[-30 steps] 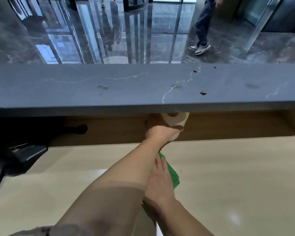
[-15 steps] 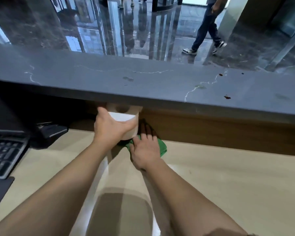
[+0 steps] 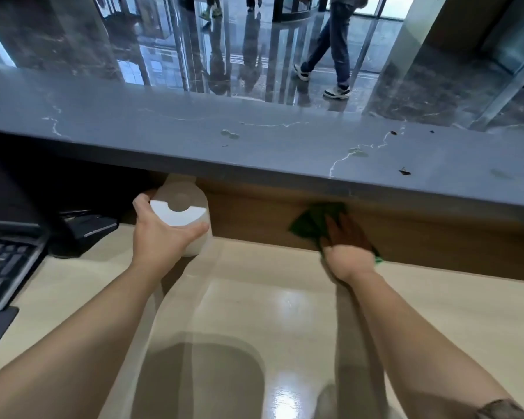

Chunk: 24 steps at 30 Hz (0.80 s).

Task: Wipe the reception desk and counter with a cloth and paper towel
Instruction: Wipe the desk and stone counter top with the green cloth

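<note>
Left hand grips the paper towel roll; at its three o'clock, right hand presses straight-fingered on the green cloth.

The left forearm and right forearm are uncovered from wrist to near the elbow. The left hand and right hand are bare; the right hand is motion-blurred. A sleeve edge of dark, mottled grey-brown fabric shows on the right arm.

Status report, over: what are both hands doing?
Left hand grips paper towel roll. Right hand presses green cloth flat against wooden panel. Dark spots on grey counter.
</note>
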Available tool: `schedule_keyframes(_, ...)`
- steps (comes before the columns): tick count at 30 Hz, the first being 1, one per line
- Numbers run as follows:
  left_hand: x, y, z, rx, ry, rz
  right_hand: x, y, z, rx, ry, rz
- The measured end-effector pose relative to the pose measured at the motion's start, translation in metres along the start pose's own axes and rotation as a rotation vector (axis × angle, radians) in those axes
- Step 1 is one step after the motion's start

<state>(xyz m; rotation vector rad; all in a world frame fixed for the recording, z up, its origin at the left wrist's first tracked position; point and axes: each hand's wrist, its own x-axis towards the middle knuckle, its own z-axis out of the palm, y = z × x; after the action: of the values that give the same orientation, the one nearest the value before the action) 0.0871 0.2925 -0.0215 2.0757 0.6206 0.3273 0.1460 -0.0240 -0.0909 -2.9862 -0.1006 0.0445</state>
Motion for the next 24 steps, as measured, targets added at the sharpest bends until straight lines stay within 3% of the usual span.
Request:
schedule_keyframes(4, 0.002, -0.001, 0.007, 0.024, 0.000, -0.019, -0.016, 0.066, -0.015, -0.054, -0.093, 0.296)
schedule_keyframes(9, -0.009, -0.001, 0.006, 0.219, -0.006, 0.044, -0.013, 0.024, -0.019, -0.054, -0.203, 0.496)
schedule_keyframes(14, -0.034, 0.000, 0.014, 0.531, 0.039, 0.184, -0.025, -0.071, -0.003, -0.066, -0.182, 0.326)
schedule_keyframes(17, -0.054, 0.004, 0.021, 0.666, -0.002, 0.374, -0.039, -0.128, 0.006, -0.072, -0.197, 0.136)
schedule_keyframes(21, -0.091, 0.004, 0.039, 0.842, -0.247, 0.602, -0.047, -0.131, 0.009, -0.081, -0.183, -0.090)
schedule_keyframes(24, -0.112, 0.000, 0.052, 0.922, -0.467, 0.508, -0.048, -0.091, 0.004, -0.073, -0.177, -0.169)
